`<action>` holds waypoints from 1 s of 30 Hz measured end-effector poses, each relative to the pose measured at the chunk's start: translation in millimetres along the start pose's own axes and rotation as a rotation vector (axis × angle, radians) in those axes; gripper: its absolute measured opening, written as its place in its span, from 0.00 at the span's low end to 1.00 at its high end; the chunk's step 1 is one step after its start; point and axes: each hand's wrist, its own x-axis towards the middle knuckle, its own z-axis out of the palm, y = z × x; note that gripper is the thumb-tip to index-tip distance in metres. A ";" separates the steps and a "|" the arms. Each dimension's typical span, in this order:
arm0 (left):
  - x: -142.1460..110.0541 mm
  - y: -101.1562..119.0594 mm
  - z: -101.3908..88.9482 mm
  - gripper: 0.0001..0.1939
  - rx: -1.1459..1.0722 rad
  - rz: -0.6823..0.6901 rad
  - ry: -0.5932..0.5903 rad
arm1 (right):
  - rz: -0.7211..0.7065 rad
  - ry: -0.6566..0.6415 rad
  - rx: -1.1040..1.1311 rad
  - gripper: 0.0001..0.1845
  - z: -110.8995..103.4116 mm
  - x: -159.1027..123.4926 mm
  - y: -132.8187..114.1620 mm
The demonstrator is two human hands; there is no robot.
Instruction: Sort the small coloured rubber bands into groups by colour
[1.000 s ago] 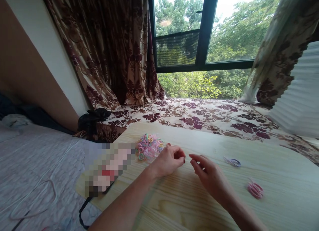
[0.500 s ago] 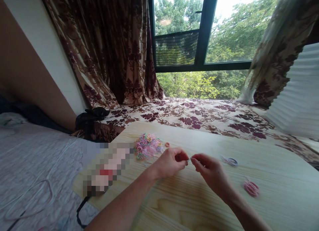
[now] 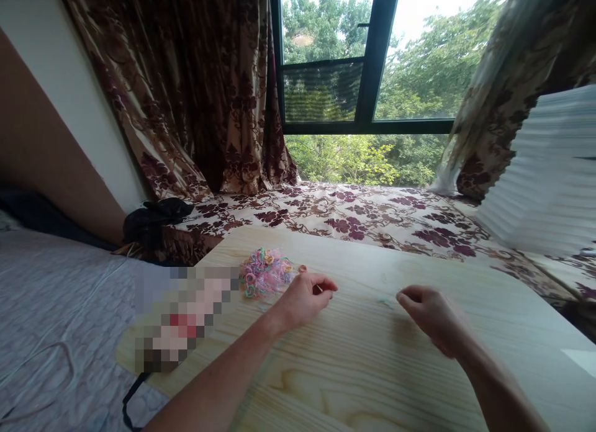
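Note:
My left hand rests on the pale wooden board, fingers curled with thumb against forefinger; I cannot see anything in the pinch. Just left of it lies a heap of small colourful elastic bands, with a single orange band beside the heap. My right hand hovers over the board further right, fingers curled together. A tiny pale green band shows just off its fingertips; whether they touch it is unclear.
A pixelated oblong object lies on the board's left end, a black cord below it. A quilted bed is at left. Behind the board are a floral-covered ledge, curtains and a window. A black bundle sits at the ledge's corner.
My hands met fingertip to fingertip half a second ago and have now parted. The right hand has swung right, covering the purple and pink bands seen earlier. The view has shifted slightly.

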 end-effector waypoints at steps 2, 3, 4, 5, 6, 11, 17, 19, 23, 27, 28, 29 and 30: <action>0.7 -0.7 0.3 0.10 -0.025 -0.013 0.006 | 0.020 -0.039 -0.074 0.16 0.5 -1.1 -4.1; 1.0 -1.1 0.4 0.10 -0.040 -0.020 0.007 | 0.026 -0.053 -0.106 0.16 0.8 -1.3 -5.8; 1.3 -1.3 0.5 0.10 -0.057 -0.027 0.006 | 0.028 -0.061 -0.133 0.16 1.0 -1.5 -7.0; 1.7 -1.6 0.6 0.11 -0.074 -0.034 0.006 | 0.031 -0.064 -0.159 0.16 1.2 -1.6 -7.8; 2.0 -1.8 0.6 0.11 -0.088 -0.036 0.009 | 0.034 -0.065 -0.181 0.16 1.3 -1.7 -8.2; 3.9 -2.4 0.9 0.10 -0.125 -0.006 0.042 | 0.040 -0.069 -0.214 0.16 -2.1 -2.7 -6.4; 2.6 4.7 1.6 0.09 -0.265 -0.103 0.007 | -0.012 0.098 -0.020 0.16 -3.4 -4.2 -15.2; 1.1 8.7 1.5 0.10 -0.322 -0.153 -0.011 | -0.122 0.124 0.179 0.16 3.5 -6.5 -25.5; -0.9 14.0 0.5 0.15 -0.447 -0.205 -0.029 | -0.324 0.053 0.421 0.14 23.4 -14.8 -49.0; -0.7 14.7 -0.4 0.12 -0.470 -0.207 -0.010 | -0.400 0.023 0.464 0.13 36.9 -22.5 -61.8; -0.6 14.5 -0.5 0.10 -0.459 -0.198 -0.010 | -0.405 0.025 0.470 0.12 38.5 -23.7 -63.1; -0.6 14.2 -0.5 0.09 -0.446 -0.187 -0.013 | -0.409 0.027 0.476 0.12 39.5 -24.7 -64.1; -0.7 13.9 -0.6 0.08 -0.431 -0.177 -0.018 | -0.412 0.031 0.480 0.12 40.0 -25.3 -64.7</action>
